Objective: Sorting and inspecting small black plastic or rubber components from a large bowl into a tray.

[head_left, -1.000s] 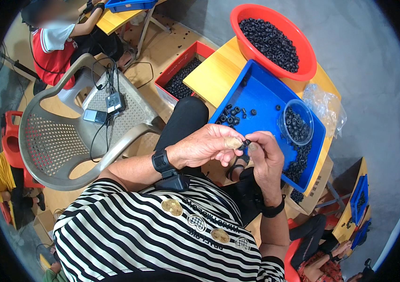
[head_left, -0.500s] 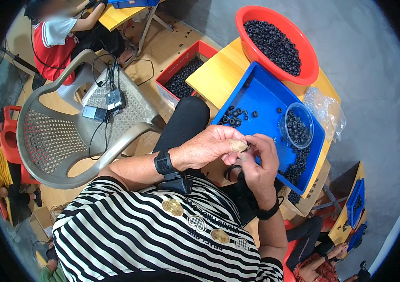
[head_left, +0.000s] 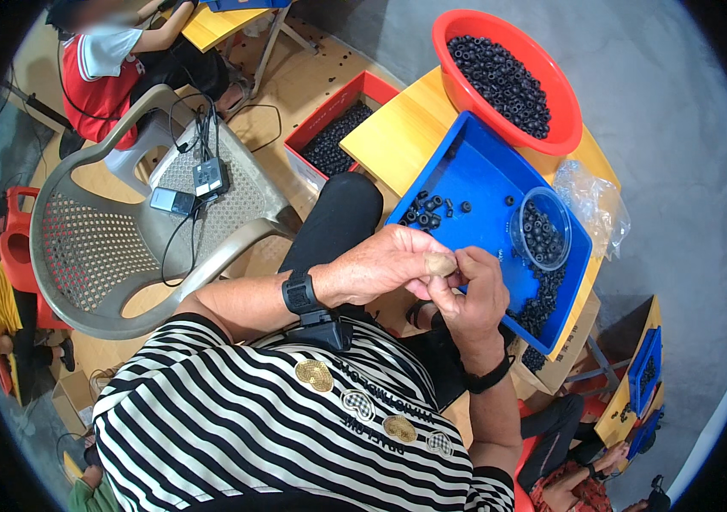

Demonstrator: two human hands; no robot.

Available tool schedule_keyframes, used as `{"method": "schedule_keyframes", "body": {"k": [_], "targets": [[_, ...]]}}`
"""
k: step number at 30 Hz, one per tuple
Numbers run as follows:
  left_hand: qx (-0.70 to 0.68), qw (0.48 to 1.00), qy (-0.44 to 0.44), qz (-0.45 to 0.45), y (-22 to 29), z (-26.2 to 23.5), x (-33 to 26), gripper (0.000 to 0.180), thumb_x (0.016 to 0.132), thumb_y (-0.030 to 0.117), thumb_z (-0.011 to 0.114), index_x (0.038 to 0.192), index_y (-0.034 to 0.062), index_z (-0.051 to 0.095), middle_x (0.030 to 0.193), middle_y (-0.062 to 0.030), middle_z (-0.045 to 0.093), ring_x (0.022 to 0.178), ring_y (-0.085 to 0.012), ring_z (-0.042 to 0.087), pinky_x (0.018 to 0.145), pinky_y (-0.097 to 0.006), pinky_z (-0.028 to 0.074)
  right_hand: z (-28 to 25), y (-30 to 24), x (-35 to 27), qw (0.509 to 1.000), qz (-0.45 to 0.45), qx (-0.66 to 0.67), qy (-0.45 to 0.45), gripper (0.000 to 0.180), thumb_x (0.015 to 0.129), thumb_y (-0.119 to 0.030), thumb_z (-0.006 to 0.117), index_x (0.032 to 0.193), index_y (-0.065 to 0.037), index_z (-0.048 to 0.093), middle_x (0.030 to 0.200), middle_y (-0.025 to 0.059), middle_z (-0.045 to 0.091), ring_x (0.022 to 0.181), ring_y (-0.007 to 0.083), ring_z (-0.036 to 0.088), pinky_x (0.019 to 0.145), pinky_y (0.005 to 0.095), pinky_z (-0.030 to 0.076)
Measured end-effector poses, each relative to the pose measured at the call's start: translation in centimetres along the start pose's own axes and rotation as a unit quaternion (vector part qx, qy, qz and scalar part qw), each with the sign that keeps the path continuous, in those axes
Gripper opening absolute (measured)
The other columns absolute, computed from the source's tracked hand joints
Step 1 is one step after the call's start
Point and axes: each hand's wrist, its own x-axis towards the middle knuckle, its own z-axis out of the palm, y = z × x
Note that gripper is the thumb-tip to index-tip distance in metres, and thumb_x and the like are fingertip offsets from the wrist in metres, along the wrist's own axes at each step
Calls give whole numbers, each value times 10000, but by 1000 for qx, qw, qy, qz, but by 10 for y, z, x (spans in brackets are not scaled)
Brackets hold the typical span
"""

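Observation:
Both of my hands meet fingertip to fingertip in front of my body, at the near edge of the blue tray (head_left: 485, 224). My left hand (head_left: 385, 266) is closed in a pinch, with a tan covering on its thumb (head_left: 439, 264). My right hand (head_left: 476, 299) pinches against it from the right. The fingers now almost wholly hide the small black part between them. Small black ring-like parts (head_left: 423, 213) lie in the tray's left side, and more are heaped (head_left: 538, 303) along its near right side. A clear round tub (head_left: 543, 230) of black parts stands in the tray.
A red basin (head_left: 564, 128) of black parts sits on the yellow table (head_left: 389, 136), beside a clear plastic bag (head_left: 590, 200). A red box (head_left: 299, 141) of parts stands left. Nearby is a grey chair (head_left: 99, 235) holding devices and cables. Other people (head_left: 99, 94) sit around.
My fingertips have closed together, and the dark piece that showed between them is now covered. The right fingers have turned slightly; the tray and its contents look unchanged.

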Motion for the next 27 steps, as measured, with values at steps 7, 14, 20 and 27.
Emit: {"method": "schedule_keyframes", "body": {"k": [7, 14, 20, 27], "targets": [[-17, 999, -16, 34, -5, -2, 3, 205, 908, 190, 578, 955, 1, 643, 871, -70, 661, 740, -102, 623, 701, -228, 514, -1, 1, 0, 999, -23, -23, 2, 324, 689, -147, 749, 923, -5, 576, 880, 141, 614, 726, 276, 620, 588, 329, 519], [-33, 998, -7, 49, -8, -2, 1, 217, 916, 167, 558, 991, -28, 613, 893, -95, 644, 769, -121, 626, 688, -216, 524, -6, -1, 7, 999, -11, -8, -35, 320, 722, -174, 738, 946, -13, 575, 865, 137, 614, 742, 285, 620, 621, 333, 516], [-45, 997, -12, 55, -7, -2, 4, 207, 911, 171, 569, 974, -19, 620, 900, -90, 641, 766, -120, 624, 706, -240, 528, -23, -9, 27, 994, -13, -46, -100, 370, 674, -148, 757, 967, -12, 577, 802, 120, 606, 678, 267, 606, 579, 318, 493], [40, 995, 4, 96, -3, -1, 7, 187, 912, 181, 571, 955, 9, 632, 859, -43, 648, 746, -74, 602, 655, -192, 482, -32, -6, 38, 967, -64, -165, -181, 448, 660, -314, 729, 978, -47, 563, 829, 68, 542, 657, 216, 549, 539, 309, 424]]}}
